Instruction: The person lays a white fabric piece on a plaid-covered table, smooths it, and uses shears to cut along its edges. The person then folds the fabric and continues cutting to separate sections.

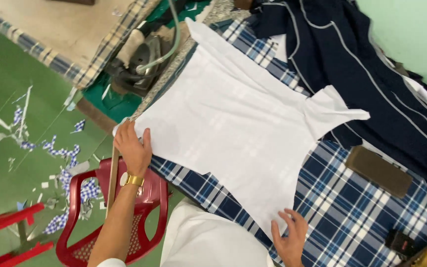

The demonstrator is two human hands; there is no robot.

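White garment, blue plaid cloth

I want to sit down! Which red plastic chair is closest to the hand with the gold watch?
The red plastic chair with checked fabric scraps on its seat, right below the left hand. The other red chair stands farther off at the picture's edge.
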